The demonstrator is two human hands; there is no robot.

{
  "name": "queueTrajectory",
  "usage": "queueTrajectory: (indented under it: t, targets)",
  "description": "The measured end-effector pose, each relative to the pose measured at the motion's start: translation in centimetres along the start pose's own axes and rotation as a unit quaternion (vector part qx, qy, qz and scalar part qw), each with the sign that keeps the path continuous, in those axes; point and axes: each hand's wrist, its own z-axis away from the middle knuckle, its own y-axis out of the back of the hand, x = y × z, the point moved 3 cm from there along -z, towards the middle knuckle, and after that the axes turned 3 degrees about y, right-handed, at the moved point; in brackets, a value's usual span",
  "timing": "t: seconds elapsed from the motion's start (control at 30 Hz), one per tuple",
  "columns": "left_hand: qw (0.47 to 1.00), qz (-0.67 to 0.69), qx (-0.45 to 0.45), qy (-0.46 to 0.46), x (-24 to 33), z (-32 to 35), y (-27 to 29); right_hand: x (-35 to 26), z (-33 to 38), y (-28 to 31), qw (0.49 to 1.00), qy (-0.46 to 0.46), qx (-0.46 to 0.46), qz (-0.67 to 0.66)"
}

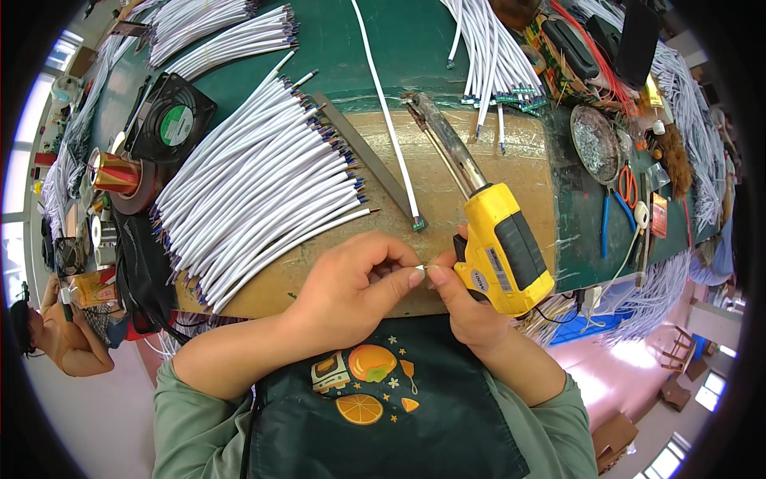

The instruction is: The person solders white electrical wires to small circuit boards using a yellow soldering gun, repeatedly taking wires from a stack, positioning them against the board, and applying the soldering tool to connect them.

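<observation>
My left hand [351, 279] pinches something tiny between thumb and fingertips, right at the near edge of a brown work board [447, 176]. My right hand [467, 307] meets it fingertip to fingertip and also grips the handle of a yellow soldering gun [503, 247]. The gun's long metal barrel [443, 140] points away across the board. A single white cable [391, 128] with a small connector end [418, 224] lies on the board just beyond my hands. A large pile of cut white cables [263, 184] lies to the left.
More white cable bundles [495, 56] lie at the back and right of the green table. A black fan [171, 120], a tape roll [120, 176], a round metal dish [594, 142], scissors [629, 185] and blue pliers [606, 223] sit around. A person [56, 335] is at far left.
</observation>
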Motion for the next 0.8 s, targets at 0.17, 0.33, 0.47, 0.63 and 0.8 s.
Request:
queueTrajectory:
  t: [0.17, 0.33, 0.47, 0.63, 0.8]
  targets:
    - [0.995, 0.081, 0.005, 0.059, -1.3, -0.4, -0.1, 1.0, 0.4, 0.0, 1.000, -0.014, -0.002, 0.004]
    - [0.995, 0.077, 0.052, 0.031, -2.8, -1.8, 0.9, 0.6, -0.9, 0.4, 0.998, -0.018, 0.033, -0.052]
    - [0.998, -0.007, 0.068, 0.011, -2.8, -2.4, 0.9, 0.5, -1.7, 0.6, 0.999, 0.017, -0.011, -0.033]
    - [0.997, -0.040, 0.069, 0.009, -2.6, -2.7, 0.6, 1.1, -1.7, 0.7, 0.998, -0.011, 0.007, -0.065]
    - [0.994, -0.067, 0.081, -0.011, -2.6, -2.9, 0.9, 1.4, -1.8, 1.0, 0.997, -0.013, 0.016, -0.075]
